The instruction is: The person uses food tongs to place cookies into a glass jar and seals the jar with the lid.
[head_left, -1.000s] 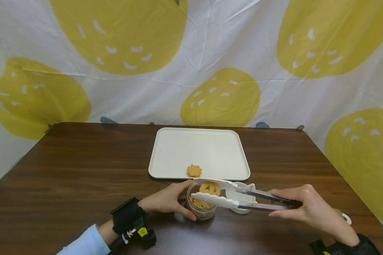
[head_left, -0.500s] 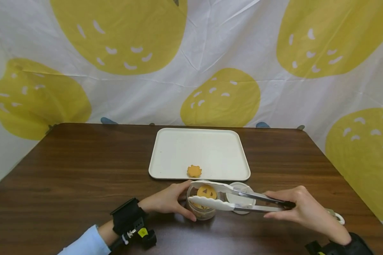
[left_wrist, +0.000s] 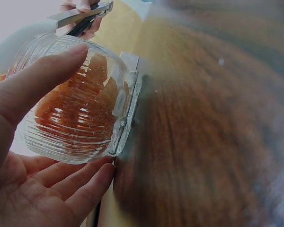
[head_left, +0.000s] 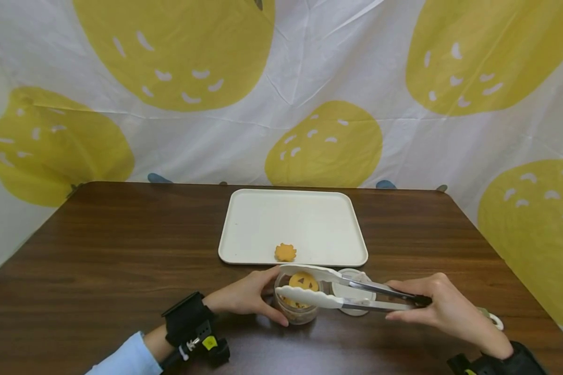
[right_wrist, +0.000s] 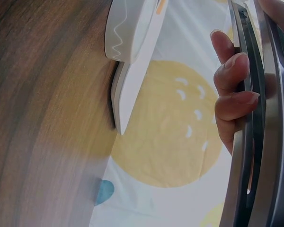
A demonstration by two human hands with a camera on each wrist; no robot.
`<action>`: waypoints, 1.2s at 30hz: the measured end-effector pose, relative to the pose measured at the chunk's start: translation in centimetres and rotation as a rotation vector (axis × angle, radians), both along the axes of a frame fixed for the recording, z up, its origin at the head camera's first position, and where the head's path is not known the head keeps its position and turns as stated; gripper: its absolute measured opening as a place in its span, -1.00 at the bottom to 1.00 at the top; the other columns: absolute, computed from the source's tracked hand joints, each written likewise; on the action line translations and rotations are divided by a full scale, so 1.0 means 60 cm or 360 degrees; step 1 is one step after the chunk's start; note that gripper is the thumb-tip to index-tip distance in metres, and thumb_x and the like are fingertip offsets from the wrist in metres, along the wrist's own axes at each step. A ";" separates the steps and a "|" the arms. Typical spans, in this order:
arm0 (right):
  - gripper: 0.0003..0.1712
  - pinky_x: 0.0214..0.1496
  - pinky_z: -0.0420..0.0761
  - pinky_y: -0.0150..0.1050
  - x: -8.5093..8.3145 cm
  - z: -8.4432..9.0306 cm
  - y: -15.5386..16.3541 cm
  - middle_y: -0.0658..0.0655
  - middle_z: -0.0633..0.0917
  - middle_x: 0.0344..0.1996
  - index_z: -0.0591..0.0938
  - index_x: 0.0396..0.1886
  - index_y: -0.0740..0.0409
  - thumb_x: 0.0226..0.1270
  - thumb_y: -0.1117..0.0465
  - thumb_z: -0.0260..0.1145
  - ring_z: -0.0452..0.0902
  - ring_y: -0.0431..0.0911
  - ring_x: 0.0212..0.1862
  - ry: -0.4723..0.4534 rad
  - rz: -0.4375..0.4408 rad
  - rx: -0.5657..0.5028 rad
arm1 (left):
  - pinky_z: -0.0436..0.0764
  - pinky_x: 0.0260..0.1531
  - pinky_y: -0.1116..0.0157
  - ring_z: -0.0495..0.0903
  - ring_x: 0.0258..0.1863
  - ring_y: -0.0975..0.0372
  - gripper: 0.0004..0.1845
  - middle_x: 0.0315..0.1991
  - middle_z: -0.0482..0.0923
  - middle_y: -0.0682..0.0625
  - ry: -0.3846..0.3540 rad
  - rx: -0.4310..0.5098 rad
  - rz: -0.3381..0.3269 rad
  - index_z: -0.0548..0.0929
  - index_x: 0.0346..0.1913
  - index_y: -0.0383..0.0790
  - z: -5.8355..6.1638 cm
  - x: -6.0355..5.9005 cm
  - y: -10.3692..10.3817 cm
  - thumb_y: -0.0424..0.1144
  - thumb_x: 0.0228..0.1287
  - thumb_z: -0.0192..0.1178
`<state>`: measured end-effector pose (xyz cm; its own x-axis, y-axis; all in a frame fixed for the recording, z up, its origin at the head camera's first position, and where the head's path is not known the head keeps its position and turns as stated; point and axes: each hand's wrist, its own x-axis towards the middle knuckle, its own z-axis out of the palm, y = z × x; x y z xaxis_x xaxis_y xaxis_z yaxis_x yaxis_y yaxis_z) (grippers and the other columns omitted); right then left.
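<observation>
My left hand (head_left: 246,294) holds a small ribbed glass jar (head_left: 301,316), thumb on the near side and fingers on the far side. Brown-orange cookies show through its wall in the left wrist view. My right hand (head_left: 438,307) grips metal tongs (head_left: 314,298) with white scalloped tips, reaching left over the jar's mouth. Between the parted tips is a round cookie (head_left: 304,280) with dark triangular marks; whether the tips touch it I cannot tell. A flower-shaped cookie (head_left: 285,252) lies at the near edge of a white tray (head_left: 291,221).
To the right of the jar, partly under the tongs, sits a round white lid-like piece (head_left: 358,294); its wavy-lined side shows in the right wrist view. The brown wooden table (head_left: 122,250) backs onto a hanging cloth (head_left: 206,146) with yellow fruit prints.
The tongs and right hand have shifted a little to the left. The marked cookie sits slightly lower and further left at the jar's mouth. My left hand and the jar stay in place.
</observation>
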<state>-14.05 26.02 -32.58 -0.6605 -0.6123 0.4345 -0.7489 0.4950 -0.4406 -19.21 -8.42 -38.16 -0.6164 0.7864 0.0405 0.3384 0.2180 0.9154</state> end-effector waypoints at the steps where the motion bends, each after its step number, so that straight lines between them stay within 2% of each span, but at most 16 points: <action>1: -0.56 -0.39 0.51 -0.58 0.000 0.000 0.000 0.16 0.70 -0.36 0.65 -0.20 0.27 -0.19 0.24 0.48 0.60 -0.26 -0.34 -0.0008 -0.0001 0.0001 | 0.29 0.13 0.39 0.33 0.15 0.23 -0.14 0.17 0.33 -0.06 -0.0007 0.0003 0.0000 0.17 0.26 -0.17 0.000 0.000 0.000 -0.26 -0.14 0.41; 11: -0.57 -0.45 0.48 -0.59 -0.002 -0.002 -0.003 0.11 0.70 -0.38 0.66 -0.23 0.25 -0.20 0.22 0.49 0.56 -0.32 -0.39 0.0013 -0.0002 0.0010 | 0.29 0.12 0.42 0.30 0.18 0.21 -0.11 0.21 0.27 -0.09 -0.0045 0.0015 0.0000 0.14 0.28 -0.18 0.002 0.001 0.000 -0.28 -0.14 0.41; 21: -0.56 -0.49 0.47 -0.58 -0.004 -0.003 -0.006 0.10 0.70 -0.39 0.66 -0.23 0.26 -0.21 0.21 0.49 0.54 -0.35 -0.42 0.0004 0.0005 0.0005 | 0.33 0.10 0.42 0.33 0.16 0.19 -0.16 0.17 0.30 -0.11 -0.0081 0.0043 -0.0011 0.17 0.25 -0.22 0.001 0.002 0.000 -0.32 -0.13 0.40; 28: -0.51 -0.55 0.41 -0.57 -0.008 -0.010 -0.004 0.06 0.69 -0.41 0.64 -0.20 0.22 -0.27 0.21 0.52 0.48 -0.37 -0.48 0.0037 0.0081 -0.0033 | 0.31 0.11 0.39 0.35 0.13 0.25 -0.18 0.14 0.36 -0.03 0.0013 -0.0028 0.0019 0.21 0.23 -0.16 -0.001 0.002 -0.001 -0.25 -0.14 0.41; 36: -0.45 -0.64 0.26 -0.64 -0.009 -0.011 -0.002 -0.18 0.56 -0.52 0.63 -0.18 0.21 -0.31 0.19 0.53 0.29 -0.39 -0.63 0.0016 0.0086 -0.0015 | 0.30 0.12 0.35 0.34 0.12 0.24 -0.15 0.13 0.36 0.00 0.0083 -0.0096 0.0071 0.22 0.23 -0.17 0.002 0.001 0.000 -0.21 -0.17 0.43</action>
